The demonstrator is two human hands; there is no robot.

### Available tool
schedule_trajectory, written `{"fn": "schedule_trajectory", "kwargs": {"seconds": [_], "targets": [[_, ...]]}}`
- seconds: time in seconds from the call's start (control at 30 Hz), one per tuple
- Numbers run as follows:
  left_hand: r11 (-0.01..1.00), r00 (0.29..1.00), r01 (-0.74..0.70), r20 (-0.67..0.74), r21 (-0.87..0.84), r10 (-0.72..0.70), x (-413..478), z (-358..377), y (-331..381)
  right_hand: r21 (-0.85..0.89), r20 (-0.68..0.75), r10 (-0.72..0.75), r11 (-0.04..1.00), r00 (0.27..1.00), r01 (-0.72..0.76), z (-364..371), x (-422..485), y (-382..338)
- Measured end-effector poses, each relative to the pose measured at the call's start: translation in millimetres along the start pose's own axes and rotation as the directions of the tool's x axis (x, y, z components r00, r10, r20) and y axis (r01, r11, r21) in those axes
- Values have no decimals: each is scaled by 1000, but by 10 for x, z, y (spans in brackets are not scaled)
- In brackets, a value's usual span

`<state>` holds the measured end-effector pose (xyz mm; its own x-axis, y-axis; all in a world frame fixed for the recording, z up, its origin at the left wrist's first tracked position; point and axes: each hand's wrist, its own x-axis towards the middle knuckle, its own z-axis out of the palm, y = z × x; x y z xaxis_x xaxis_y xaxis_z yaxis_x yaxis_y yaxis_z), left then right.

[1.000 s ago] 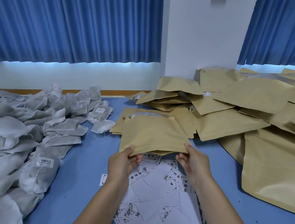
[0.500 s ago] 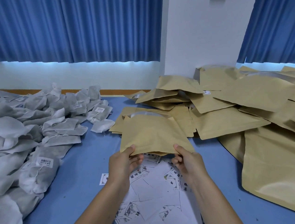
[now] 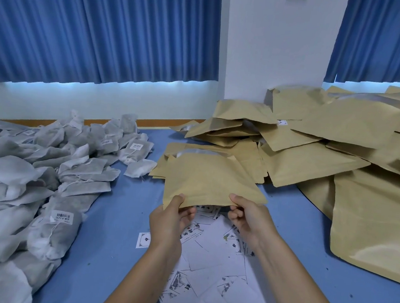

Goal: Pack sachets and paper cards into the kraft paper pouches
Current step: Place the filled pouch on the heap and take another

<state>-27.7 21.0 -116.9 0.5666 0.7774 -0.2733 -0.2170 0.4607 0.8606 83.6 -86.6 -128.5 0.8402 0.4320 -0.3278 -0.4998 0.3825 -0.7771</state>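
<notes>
Both hands, left hand (image 3: 171, 217) and right hand (image 3: 246, 215), are pinching a kraft pouch (image 3: 208, 183) by its near edge over the paper cards (image 3: 211, 256) at the table (image 3: 113, 240) front, probably parting its mouth; next, a sachet (image 3: 54, 230) needs fetching.

Single head view, facing forward-down, close over table (image 3: 117, 253), wall (image 3: 271, 48) behind.

The sachet heap (image 3: 10, 183) runs off the left and lower-left edges of the frame. The pile of kraft pouches (image 3: 370, 214) is cut by the right edge. The held pouch (image 3: 206, 183) covers the far paper cards (image 3: 211, 261), the forearms (image 3: 149, 279) hide more, and the bottom edge crops the rest. The pouch's near edge hides where the fingers of the left hand (image 3: 168, 221) and right hand (image 3: 248, 218) meet its underside. The barcode label (image 3: 62, 216) has print too small to read.
</notes>
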Motion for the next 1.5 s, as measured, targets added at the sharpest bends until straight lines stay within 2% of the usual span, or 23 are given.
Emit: {"fn": "schedule_trajectory", "kwargs": {"seconds": [0.17,0.33,0.5,0.63,0.8,0.97,1.13,1.2,1.3,1.43,1.5], "targets": [[998,998,8,68,55,-11,-13,17,-21,-9,55,27,1000,998,-27,21,-35,35],[995,997,4,79,99,-12,-15,13,-9,-4,53,-17,1000,998,18,26,-18,24],[993,994,16,103,121,-29,-29,30,-19,-64,138,25,998,990,-16,12,-43,64],[989,994,4,109,148,-20,-62,53,-27,-68,106,4,998,994,3,31,-16,42],[986,991,10,126,168,-31,-58,52,-24,-116,168,62,992,984,-43,34,-52,94],[981,983,7,180,196,-43,-74,50,-49,-103,144,5,995,990,10,37,-48,88],[972,974,-16,224,234,-37,-88,44,-68,-137,255,20,991,967,16,72,-101,195],[961,966,-25,253,276,-48,-111,52,-84,-173,248,4,984,969,41,84,-98,203],[934,971,-76,240,349,-11,-117,56,-83,-199,204,-9,979,979,51,61,-74,202],[916,978,-106,209,388,24,-83,42,-48,-141,276,21,990,961,19,87,-115,257],[917,978,-97,208,388,15,-76,40,-42,-134,247,-6,990,969,40,105,-104,271]]}}
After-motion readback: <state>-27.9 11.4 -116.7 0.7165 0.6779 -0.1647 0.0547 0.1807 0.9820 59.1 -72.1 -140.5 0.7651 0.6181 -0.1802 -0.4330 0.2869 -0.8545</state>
